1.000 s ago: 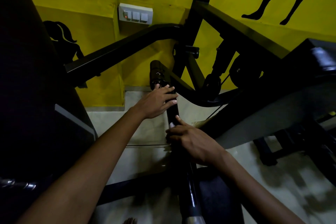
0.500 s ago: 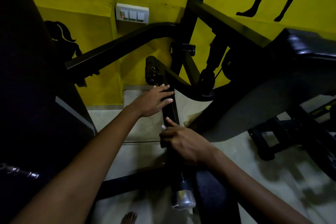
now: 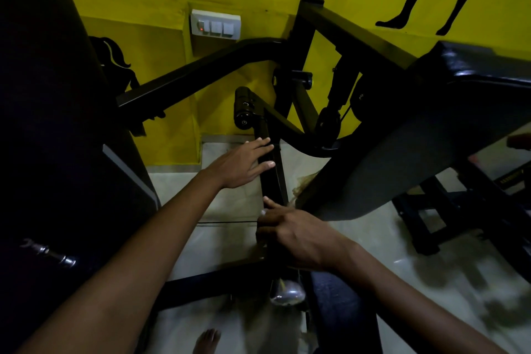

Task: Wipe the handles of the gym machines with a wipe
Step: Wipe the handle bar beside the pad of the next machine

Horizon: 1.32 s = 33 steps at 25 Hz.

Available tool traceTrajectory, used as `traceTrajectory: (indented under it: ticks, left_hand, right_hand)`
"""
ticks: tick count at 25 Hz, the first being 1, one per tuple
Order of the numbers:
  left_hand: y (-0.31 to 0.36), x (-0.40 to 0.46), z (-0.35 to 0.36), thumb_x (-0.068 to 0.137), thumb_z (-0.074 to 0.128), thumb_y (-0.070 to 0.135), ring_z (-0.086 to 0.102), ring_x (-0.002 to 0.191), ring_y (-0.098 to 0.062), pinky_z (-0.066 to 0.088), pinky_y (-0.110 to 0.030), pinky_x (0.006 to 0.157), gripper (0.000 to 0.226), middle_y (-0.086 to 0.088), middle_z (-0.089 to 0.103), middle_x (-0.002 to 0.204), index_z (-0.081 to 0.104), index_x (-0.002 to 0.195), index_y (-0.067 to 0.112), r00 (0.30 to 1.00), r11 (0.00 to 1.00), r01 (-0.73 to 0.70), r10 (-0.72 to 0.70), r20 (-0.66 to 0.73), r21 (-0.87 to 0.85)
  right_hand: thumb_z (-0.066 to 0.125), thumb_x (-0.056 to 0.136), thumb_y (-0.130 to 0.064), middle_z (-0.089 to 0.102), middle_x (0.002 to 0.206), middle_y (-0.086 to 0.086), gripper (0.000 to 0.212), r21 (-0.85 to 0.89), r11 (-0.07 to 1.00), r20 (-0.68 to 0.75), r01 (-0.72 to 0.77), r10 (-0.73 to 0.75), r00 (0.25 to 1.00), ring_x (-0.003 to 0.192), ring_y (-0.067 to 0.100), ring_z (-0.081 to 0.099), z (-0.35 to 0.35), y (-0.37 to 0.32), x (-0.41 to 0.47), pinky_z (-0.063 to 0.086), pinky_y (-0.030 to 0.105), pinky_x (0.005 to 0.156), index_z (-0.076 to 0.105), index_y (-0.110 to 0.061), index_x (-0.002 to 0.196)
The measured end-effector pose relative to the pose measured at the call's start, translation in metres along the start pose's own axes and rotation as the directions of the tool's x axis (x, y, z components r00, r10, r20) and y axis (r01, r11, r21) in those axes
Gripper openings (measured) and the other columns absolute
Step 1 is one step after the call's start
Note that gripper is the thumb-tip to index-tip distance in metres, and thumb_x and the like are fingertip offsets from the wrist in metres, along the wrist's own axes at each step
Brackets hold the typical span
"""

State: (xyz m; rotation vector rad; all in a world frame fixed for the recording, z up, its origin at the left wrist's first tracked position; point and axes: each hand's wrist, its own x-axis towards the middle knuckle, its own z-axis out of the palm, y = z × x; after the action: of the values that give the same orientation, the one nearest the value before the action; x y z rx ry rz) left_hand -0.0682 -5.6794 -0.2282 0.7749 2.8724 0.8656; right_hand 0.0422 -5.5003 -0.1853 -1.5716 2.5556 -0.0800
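Over the last 1 second the left hand (image 3: 244, 162) had slid back down the black handle bar (image 3: 268, 178), away from the round end cap (image 3: 244, 108) it had been touching; its fingers now lay straight and spread across the bar, gripping nothing. The right hand (image 3: 290, 234) had kept its place nearer the body, fingers curled round the same bar with the index finger pointing along it toward the left hand. A small pale speck showed at its fingertips, but whether that was the wipe could not be told; no wipe was plainly visible. Judging from this, the stretch below the cap was being worked, with the chrome end (image 3: 286, 292) just behind the right hand likely still unwiped.
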Motion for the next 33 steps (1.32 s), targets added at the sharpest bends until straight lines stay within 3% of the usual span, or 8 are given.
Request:
traceTrajectory:
  ticks: [3, 7, 10, 15, 18, 27, 31, 33]
  left_hand:
    - [0.003, -0.004, 0.0, 0.098, 0.041, 0.044, 0.015, 0.145, -0.01, 0.014, -0.028, 0.115, 0.057, 0.001, 0.022, 0.157, 0.032, 0.148, 0.017, 1.0, 1.0, -0.003, 0.003, 0.009, 0.008]
    - [0.003, -0.007, 0.001, 0.098, 0.041, 0.044, 0.016, 0.145, -0.01, 0.016, -0.034, 0.119, 0.058, 0.0, 0.023, 0.157, 0.032, 0.148, 0.016, 1.0, 1.0, -0.006, 0.006, 0.009, 0.004]
    - [0.002, -0.006, 0.0, 0.098, 0.041, 0.045, 0.016, 0.145, -0.01, 0.015, -0.036, 0.12, 0.058, 0.0, 0.023, 0.157, 0.032, 0.148, 0.016, 1.0, 1.0, -0.02, 0.019, 0.013, 0.016]
    - [-0.005, 0.004, -0.003, 0.099, 0.04, 0.043, 0.012, 0.146, -0.011, 0.005, -0.03, 0.118, 0.056, 0.0, 0.022, 0.158, 0.032, 0.147, 0.015, 1.0, 0.998, -0.028, 0.028, -0.005, 0.061]
    - [-0.017, 0.018, -0.008, 0.1, 0.039, 0.038, 0.01, 0.147, -0.016, 0.004, -0.036, 0.12, 0.052, -0.005, 0.026, 0.156, 0.035, 0.146, 0.012, 0.999, 0.995, -0.04, 0.043, -0.034, 0.09]
    - [-0.054, 0.068, -0.012, 0.101, 0.036, 0.039, 0.009, 0.147, -0.019, 0.0, -0.038, 0.118, 0.048, -0.004, 0.028, 0.155, 0.04, 0.144, 0.016, 0.993, 0.974, -0.078, 0.094, -0.07, 0.211]
    - [-0.071, 0.084, -0.019, 0.101, 0.04, 0.034, 0.01, 0.147, -0.021, 0.002, -0.04, 0.119, 0.045, -0.005, 0.029, 0.155, 0.043, 0.142, 0.015, 0.992, 0.983, -0.086, 0.1, -0.08, 0.163]
    - [-0.073, 0.086, -0.024, 0.101, 0.043, 0.031, 0.012, 0.147, -0.021, 0.006, -0.04, 0.119, 0.045, -0.006, 0.03, 0.154, 0.042, 0.142, 0.014, 0.992, 0.99, -0.078, 0.088, -0.088, 0.115]
  right_hand:
    - [0.046, 0.092, -0.011, 0.063, 0.107, 0.009, 0.023, 0.135, 0.99, -0.028, 0.028, -0.025, 0.999, 0.114, 0.022, 0.057, 0.001, -0.004, -0.015, 0.012, 0.043, 0.12, 0.067, -0.006, 0.101]
    - [0.033, 0.096, -0.02, 0.063, 0.108, 0.009, 0.038, 0.327, 0.944, 0.04, 0.048, -0.065, 0.997, 0.112, 0.018, 0.056, -0.002, -0.01, -0.029, 0.01, 0.039, 0.12, 0.066, -0.002, 0.099]
    - [0.045, 0.094, -0.017, 0.063, 0.112, 0.004, 0.026, 0.019, 0.991, 0.026, 0.132, -0.132, 0.991, 0.113, 0.015, 0.056, -0.001, -0.004, -0.027, 0.007, 0.038, 0.121, 0.07, -0.011, 0.1]
    - [0.032, 0.093, -0.02, 0.062, 0.107, 0.009, 0.041, -0.064, 0.991, 0.034, 0.117, -0.115, 0.993, 0.109, 0.022, 0.059, -0.001, 0.023, 0.004, 0.001, 0.036, 0.12, 0.069, -0.006, 0.102]
    - [0.033, 0.093, -0.018, 0.061, 0.108, 0.012, 0.038, -0.053, 0.996, 0.014, 0.07, -0.069, 0.997, 0.114, 0.027, 0.057, 0.001, 0.049, 0.022, -0.005, 0.033, 0.12, 0.068, -0.005, 0.099]
    - [0.057, 0.089, -0.012, 0.059, 0.124, 0.016, 0.028, -0.118, 0.99, -0.102, -0.073, 0.061, 0.993, 0.131, 0.034, 0.043, -0.001, 0.122, 0.075, 0.04, 0.048, 0.107, 0.065, -0.002, 0.113]
    - [0.056, 0.084, -0.006, 0.061, 0.119, 0.014, 0.031, -0.108, 0.983, -0.224, -0.148, 0.12, 0.967, 0.109, 0.03, 0.059, -0.003, 0.138, 0.082, 0.055, 0.04, 0.085, 0.065, -0.003, 0.114]
    - [0.052, 0.081, 0.0, 0.062, 0.115, 0.01, 0.036, -0.038, 0.954, -0.363, -0.297, 0.264, 0.894, 0.098, 0.027, 0.062, -0.008, 0.149, 0.079, 0.056, 0.039, 0.073, 0.064, -0.006, 0.114]
